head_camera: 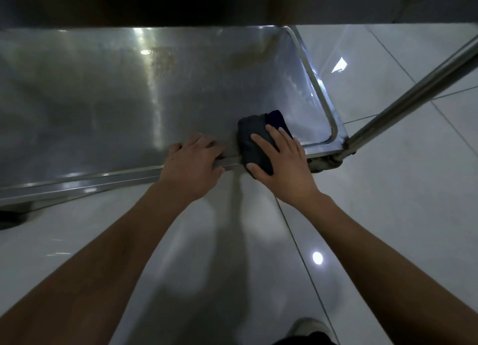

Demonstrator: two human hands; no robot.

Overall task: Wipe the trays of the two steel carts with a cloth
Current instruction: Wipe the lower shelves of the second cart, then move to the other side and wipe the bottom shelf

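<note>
A low steel cart tray (124,91) fills the upper left of the head view, its surface smeared and streaked. A folded dark cloth (254,135) lies over the tray's near rim close to the right corner. My right hand (283,163) lies flat on the cloth with straight, spread fingers, pressing it onto the rim. My left hand (192,163) grips the near rim just left of the cloth, fingers curled over the edge into the tray.
A steel cart post (413,91) rises diagonally from the tray's near right corner. Another shelf (207,3) overhangs the far side in shadow. Glossy pale floor tiles (388,215) surround the cart. A shoe tip (307,326) shows at the bottom.
</note>
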